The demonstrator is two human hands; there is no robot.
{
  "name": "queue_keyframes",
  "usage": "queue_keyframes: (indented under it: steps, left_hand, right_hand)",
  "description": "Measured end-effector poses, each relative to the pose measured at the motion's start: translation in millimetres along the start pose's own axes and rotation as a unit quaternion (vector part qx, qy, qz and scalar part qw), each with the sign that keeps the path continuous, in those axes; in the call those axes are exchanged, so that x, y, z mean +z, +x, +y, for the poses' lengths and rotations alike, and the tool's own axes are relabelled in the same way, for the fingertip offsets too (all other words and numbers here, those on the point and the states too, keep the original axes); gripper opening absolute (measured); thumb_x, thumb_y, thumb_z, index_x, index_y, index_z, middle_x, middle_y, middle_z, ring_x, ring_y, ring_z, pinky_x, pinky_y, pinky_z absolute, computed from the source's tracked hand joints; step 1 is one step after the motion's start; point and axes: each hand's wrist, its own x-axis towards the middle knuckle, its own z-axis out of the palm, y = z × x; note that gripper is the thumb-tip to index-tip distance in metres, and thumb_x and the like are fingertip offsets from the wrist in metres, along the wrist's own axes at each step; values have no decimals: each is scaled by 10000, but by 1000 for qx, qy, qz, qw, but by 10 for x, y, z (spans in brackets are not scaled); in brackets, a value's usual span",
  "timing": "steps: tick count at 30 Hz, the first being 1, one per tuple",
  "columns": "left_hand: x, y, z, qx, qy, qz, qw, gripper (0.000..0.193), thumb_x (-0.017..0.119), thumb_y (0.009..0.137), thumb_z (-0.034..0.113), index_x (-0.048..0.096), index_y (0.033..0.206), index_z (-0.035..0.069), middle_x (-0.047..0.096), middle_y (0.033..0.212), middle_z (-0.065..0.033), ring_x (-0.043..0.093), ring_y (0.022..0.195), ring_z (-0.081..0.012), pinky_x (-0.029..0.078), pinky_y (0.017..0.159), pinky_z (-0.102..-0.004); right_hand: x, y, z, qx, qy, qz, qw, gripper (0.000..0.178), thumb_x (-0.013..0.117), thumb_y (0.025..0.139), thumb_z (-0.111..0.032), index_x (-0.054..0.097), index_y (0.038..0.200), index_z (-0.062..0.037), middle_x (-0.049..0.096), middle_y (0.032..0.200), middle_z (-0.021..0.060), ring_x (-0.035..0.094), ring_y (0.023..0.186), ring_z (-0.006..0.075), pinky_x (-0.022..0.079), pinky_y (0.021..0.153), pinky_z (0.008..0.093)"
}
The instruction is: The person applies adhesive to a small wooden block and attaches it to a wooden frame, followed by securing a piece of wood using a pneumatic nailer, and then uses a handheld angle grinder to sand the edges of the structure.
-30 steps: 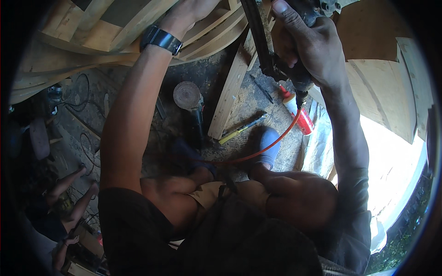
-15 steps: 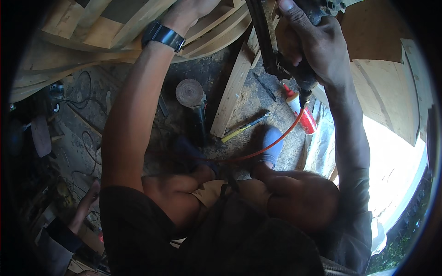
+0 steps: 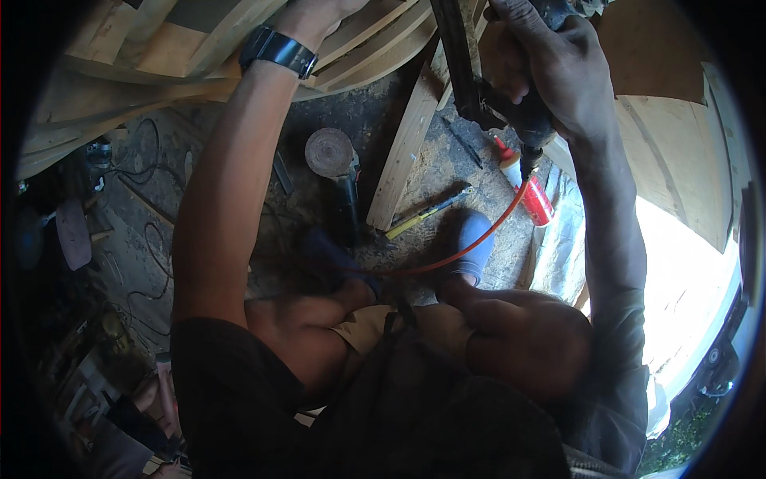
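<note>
The right hand (image 3: 566,76) grips the pneumatic nailer (image 3: 533,120), whose magazine (image 3: 456,60) runs far to near, just left of that hand. The left hand (image 3: 323,14), partly cropped, lies farther left near the curved wooden frame (image 3: 375,49); its grip cannot be told.

The air tool (image 3: 533,120) is black, its hose (image 3: 480,242) orange, the bottle (image 3: 538,204) red and white.
</note>
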Motion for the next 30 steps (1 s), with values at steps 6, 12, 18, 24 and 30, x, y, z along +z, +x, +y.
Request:
queue_keyframes:
  steps: [6,12,18,24,30]
  left_hand:
    - [-114,39,-147,67,39,-74,994,706,325,1103,567,497,1395,-52,525,1423,-151,456,1335,-236,339,1150,-370]
    - [-85,68,-141,62,21,-86,994,719,318,1102,570,461,1428,-55,483,1465,-157,417,1374,-240,315,1169,-368]
    - [-108,57,-163,59,15,-93,994,734,311,1101,573,424,1460,-57,440,1508,-163,378,1412,-244,291,1189,-365]
    - [-94,65,-153,59,4,-99,993,752,303,1100,576,388,1493,-59,398,1550,-169,339,1450,-248,267,1208,-362]
    - [-83,52,-159,57,-7,-102,993,772,296,1099,580,352,1525,-61,355,1593,-175,300,1489,-252,242,1227,-360]
  right_hand:
    - [-30,-45,12,-11,-23,-11,1000,490,704,991,-419,594,691,-47,528,522,12,510,419,114,382,411,281]
    - [46,-85,13,15,-16,-4,1000,466,708,989,-416,624,740,-32,538,537,7,516,438,107,384,415,279]
    - [149,-91,-159,40,-12,20,999,448,717,983,-415,643,778,-24,539,542,6,516,440,107,391,417,279]
    - [87,-86,-23,18,-28,10,999,472,714,985,-418,630,730,-30,553,542,13,517,435,108,384,412,282]
    - [68,-104,2,-18,-38,6,999,499,705,993,-411,616,672,-39,535,513,13,507,422,108,361,404,289]
